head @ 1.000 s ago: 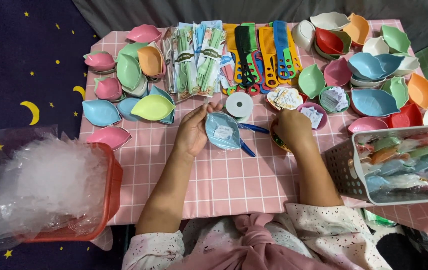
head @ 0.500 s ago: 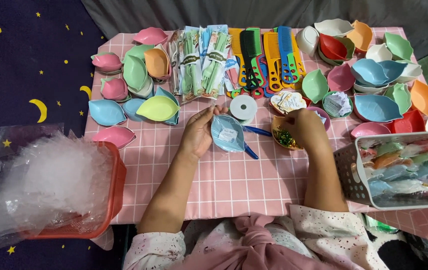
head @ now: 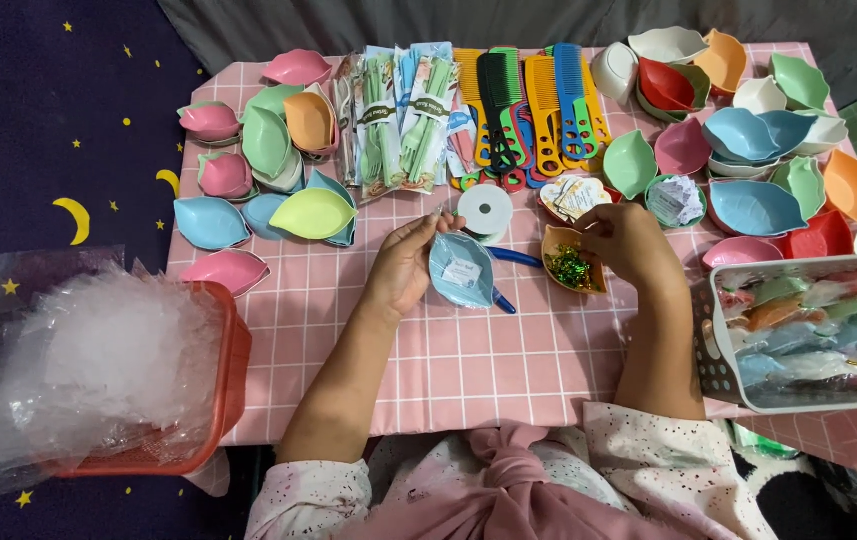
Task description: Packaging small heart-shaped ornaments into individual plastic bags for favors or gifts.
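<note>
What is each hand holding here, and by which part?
Left hand grips the blue leaf-shaped dish by its left rim. Right hand: cannot be told.

1. My right hand [head: 628,245] now sits over the orange dish of green and gold bits [head: 570,268]; a second ago it rested nearer me, beside that dish.
2. My left hand [head: 403,265] tilts the wrapped blue leaf dish [head: 461,268] more upright than before, fingertips [head: 438,218] pinching the wrap's far end.
</note>
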